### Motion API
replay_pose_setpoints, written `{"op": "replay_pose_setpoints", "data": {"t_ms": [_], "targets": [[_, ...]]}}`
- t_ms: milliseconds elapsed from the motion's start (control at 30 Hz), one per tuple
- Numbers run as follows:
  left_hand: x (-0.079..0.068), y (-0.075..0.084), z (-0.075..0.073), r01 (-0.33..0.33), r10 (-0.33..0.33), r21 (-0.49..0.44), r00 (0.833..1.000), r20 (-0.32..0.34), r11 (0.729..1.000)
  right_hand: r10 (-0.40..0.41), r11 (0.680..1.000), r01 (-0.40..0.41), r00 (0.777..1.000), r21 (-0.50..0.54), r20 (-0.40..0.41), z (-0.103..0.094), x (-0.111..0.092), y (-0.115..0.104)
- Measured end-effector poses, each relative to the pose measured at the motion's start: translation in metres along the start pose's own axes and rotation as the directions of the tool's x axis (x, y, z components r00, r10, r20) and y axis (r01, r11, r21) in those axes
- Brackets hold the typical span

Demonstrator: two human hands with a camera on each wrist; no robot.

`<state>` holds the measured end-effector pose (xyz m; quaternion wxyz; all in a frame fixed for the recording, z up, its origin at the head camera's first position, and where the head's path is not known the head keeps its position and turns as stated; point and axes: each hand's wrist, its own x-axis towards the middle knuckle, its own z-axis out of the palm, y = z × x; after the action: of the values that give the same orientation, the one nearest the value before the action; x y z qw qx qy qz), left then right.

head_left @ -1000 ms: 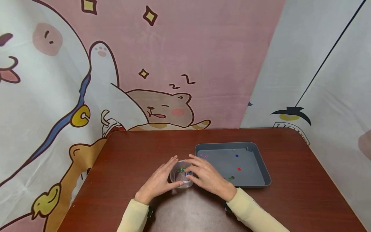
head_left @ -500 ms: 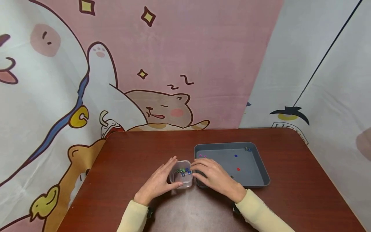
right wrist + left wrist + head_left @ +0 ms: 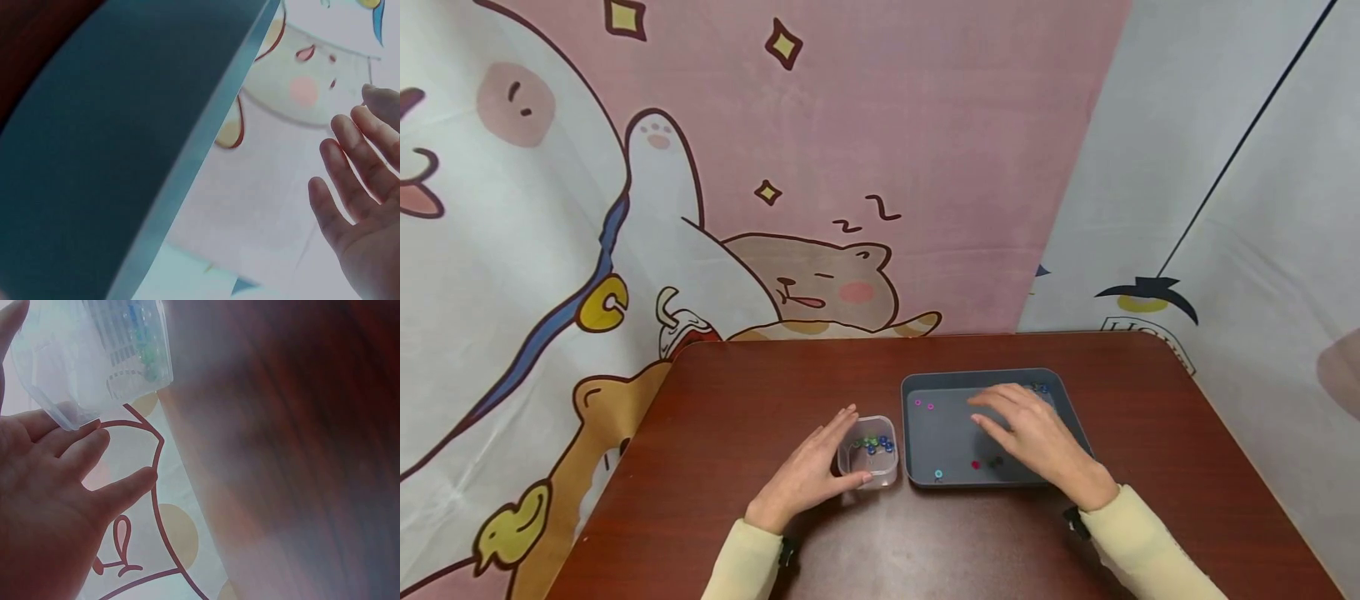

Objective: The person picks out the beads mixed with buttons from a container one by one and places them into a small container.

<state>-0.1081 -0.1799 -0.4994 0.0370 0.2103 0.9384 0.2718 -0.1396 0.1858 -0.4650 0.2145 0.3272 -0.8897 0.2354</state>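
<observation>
My left hand (image 3: 808, 471) holds a small clear plastic container (image 3: 886, 478) on the table, thumb along its near side and fingers along its left. Small green beads (image 3: 868, 441) and blue beads (image 3: 883, 446) lie inside it. In the left wrist view, the container's clear wall (image 3: 62, 362) stands between thumb and fingers. Over the grey tray (image 3: 951, 442) hovers my right hand (image 3: 1037, 429), its fingers loosely bent and holding nothing visible. The right wrist view has this hand (image 3: 369, 187) apart from the tray (image 3: 125, 125). Part of the tray floor is hidden beneath it.
Several small pieces lie scattered in the tray: pink rings (image 3: 930, 407) at the far left, a cyan ring (image 3: 938, 474) near the front, a red piece (image 3: 975, 465), and bluish beads (image 3: 1041, 388) in the far right corner. A cartoon-printed cloth (image 3: 962, 167) hangs behind the brown table (image 3: 775, 375).
My right hand has moved from above the container rightward to over the tray. Blue beads show more fully in the container. The left hand keeps its place.
</observation>
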Motion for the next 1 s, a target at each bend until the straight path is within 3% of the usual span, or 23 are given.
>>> {"op": "replay_pose_setpoints", "data": {"t_ms": [200, 400, 1000], "targets": [[0.0, 0.0, 0.0, -0.002, 0.003, 0.006, 1.0, -0.004, 1.0, 0.025, 0.998, -0.026, 0.999, -0.054, -0.027, -0.014, -0.011, 0.034], [0.0, 0.0, -0.001, -0.002, 0.002, 0.005, 1.0, -0.002, 1.0, 0.1, 0.99, -0.1, 0.995, -0.095, -0.006, -0.021, -0.019, 0.055], [0.0, -0.001, 0.0, -0.012, 0.012, 0.009, 1.0, 0.005, 1.0, 0.227, 0.958, -0.208, 0.971, -0.196, 0.079, -0.014, -0.031, 0.106]]}}
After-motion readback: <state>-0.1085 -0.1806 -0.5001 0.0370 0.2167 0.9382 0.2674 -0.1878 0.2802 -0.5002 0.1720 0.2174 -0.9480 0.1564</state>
